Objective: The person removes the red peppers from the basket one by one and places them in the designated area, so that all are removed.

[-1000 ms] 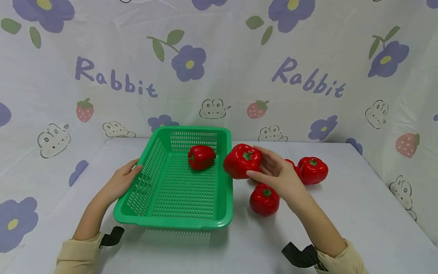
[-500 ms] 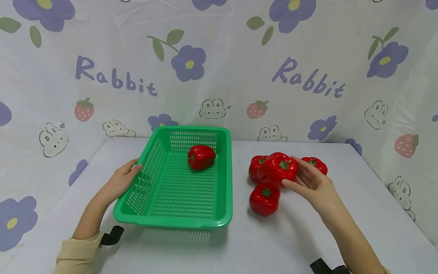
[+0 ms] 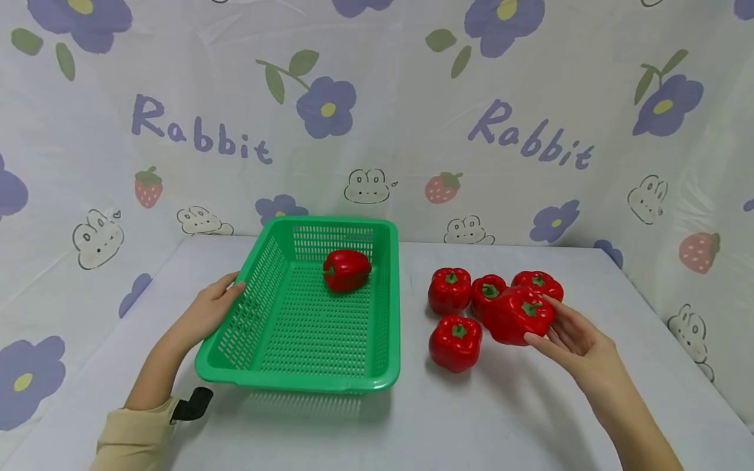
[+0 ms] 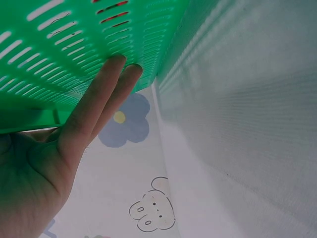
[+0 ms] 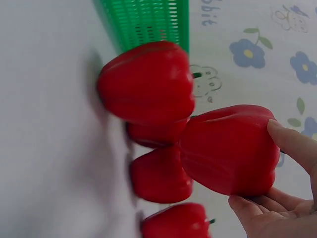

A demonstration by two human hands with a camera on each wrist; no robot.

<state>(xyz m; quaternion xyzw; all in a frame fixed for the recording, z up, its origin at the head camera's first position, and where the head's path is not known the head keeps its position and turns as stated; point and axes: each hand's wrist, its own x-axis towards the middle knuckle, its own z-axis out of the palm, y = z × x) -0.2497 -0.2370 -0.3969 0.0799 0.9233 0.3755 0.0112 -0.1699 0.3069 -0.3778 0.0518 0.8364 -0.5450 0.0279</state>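
Observation:
My left hand (image 3: 209,309) grips the left rim of a green plastic basket (image 3: 321,383); in the left wrist view its fingers (image 4: 101,99) lie along the slotted outer wall. One red bell pepper (image 3: 347,271) lies on its side inside, near the back right. Over on the right, my right hand (image 3: 583,343) pinches another red bell pepper (image 5: 230,151) between thumb and fingers. The right wrist view has this pepper tilted and held off the table, in front of the others. Several more red bell peppers stand beside it, including a near one (image 3: 455,343) and a back-left one (image 3: 449,290).
The white table (image 3: 424,425) carries the basket and the loose peppers. Behind it hangs a white curtain (image 3: 406,131) printed with flowers, strawberries and rabbits. A black strap piece (image 3: 193,404) sits at the left sleeve cuff.
My right hand has carried its bell pepper from the basket's right edge rightward and toward me, lower over the table. The left hand and basket have stayed put.

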